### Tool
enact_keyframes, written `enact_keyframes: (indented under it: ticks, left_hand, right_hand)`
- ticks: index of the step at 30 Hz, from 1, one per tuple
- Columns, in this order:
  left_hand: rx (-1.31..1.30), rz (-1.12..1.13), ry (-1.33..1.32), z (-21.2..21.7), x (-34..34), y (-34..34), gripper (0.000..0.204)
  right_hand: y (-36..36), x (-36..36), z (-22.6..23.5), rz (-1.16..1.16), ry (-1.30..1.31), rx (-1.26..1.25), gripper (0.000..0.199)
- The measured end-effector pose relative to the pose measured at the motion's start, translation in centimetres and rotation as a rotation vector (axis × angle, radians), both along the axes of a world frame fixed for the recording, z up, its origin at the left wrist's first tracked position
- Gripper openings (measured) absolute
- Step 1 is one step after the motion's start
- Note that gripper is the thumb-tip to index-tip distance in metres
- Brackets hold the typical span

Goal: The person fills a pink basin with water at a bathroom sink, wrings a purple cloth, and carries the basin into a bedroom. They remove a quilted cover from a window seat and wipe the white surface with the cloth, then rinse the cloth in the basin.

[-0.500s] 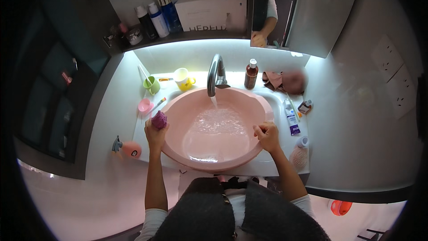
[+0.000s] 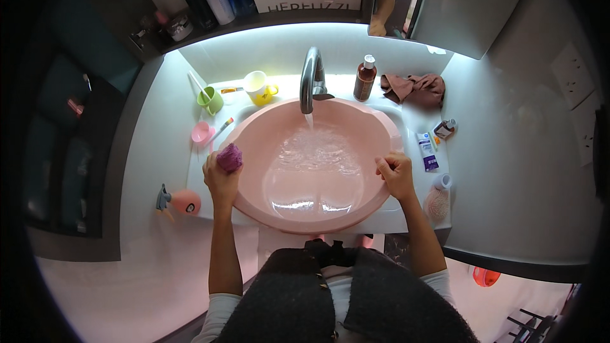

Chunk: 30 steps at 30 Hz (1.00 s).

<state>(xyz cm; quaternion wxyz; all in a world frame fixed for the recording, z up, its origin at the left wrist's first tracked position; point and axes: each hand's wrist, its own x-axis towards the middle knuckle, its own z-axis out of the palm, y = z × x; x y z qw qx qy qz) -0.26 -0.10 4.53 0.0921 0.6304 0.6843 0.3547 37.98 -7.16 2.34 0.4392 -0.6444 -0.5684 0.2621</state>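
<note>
A wide pink basin [image 2: 254, 208] sits in the white sink, with water [image 2: 311, 149] in its bottom. From the curved chrome faucet [image 2: 310, 79] a stream runs into it. At the basin's left rim, my left hand [image 2: 220, 181] is closed around a crumpled purple cloth [image 2: 229, 158], which bulges above the thumb side. My right hand [image 2: 396, 174] is closed in a fist against the right rim, knuckles toward the water. Whether its fingers grip the rim or hold something small is hidden.
Left of the basin are a green cup [image 2: 210, 100], yellow-and-white mug [image 2: 258, 87], pink cup [image 2: 202, 133] and pink spray bottle [image 2: 185, 202]. To the right stand a brown bottle [image 2: 364, 79], brown towel [image 2: 416, 90], purple-and-white tube [image 2: 427, 152] and round brush [image 2: 438, 198].
The view has tipped, so basin, counter and shelf appear higher in the picture. Both hands keep their places at the rim, and water still runs.
</note>
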Motion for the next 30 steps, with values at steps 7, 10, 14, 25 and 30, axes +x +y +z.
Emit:
enact_keyframes:
  ticks: [7,10,14,25,30]
  left_hand:
    - [0.117,-0.024,0.046,-0.1,0.1,0.2,0.033]
    - [0.165,-0.084,0.047,0.0,0.0,0.4,0.030]
    - [0.191,-0.128,0.032,-0.8,-0.8,0.8,0.031]
    - [0.032,-0.121,-0.123,-0.3,-0.6,0.7,0.030]
    - [0.027,-0.136,-0.145,-0.1,-0.7,0.5,0.031]
  right_hand:
    - [0.0,-0.5,0.2,-0.016,0.061,-0.003,0.031]
    - [-0.1,-0.5,0.2,-0.033,0.052,0.002,0.031]
    - [0.0,-0.5,-0.1,-0.034,0.068,0.001,0.031]
    - [-0.2,-0.6,0.3,-0.021,0.095,0.018,0.030]
    - [-0.2,-0.7,0.2,-0.016,0.064,0.035,0.029]
